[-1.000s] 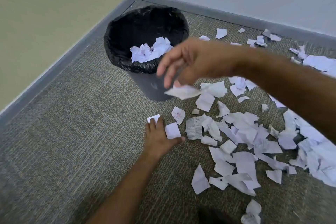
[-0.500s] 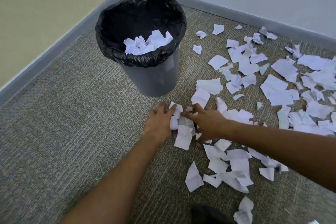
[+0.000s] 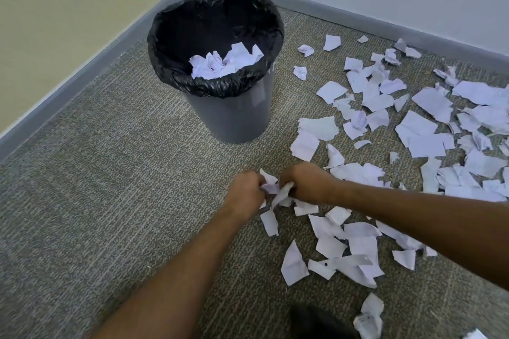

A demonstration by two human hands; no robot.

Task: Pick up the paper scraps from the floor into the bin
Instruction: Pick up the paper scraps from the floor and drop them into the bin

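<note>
A grey bin (image 3: pixel 234 115) with a black liner stands on the carpet, and crumpled white paper (image 3: pixel 223 62) lies inside it. In front of it my left hand (image 3: pixel 243 191) and my right hand (image 3: pixel 305 183) meet low over the floor. Both have curled fingers round one bunch of white paper scraps (image 3: pixel 276 191) gathered between them. Several more loose scraps (image 3: pixel 352 250) lie just right of and below the hands.
White scraps (image 3: pixel 424 129) cover the carpet to the right, up to the grey skirting board (image 3: pixel 385 18) at the back wall. Bare carpet (image 3: pixel 96 187) lies left of the bin. A dark shape (image 3: pixel 316 322) sits at the bottom edge.
My right hand came down from the bin to the floor. Both hands then closed together and bunched the scraps that lay flat between them.
</note>
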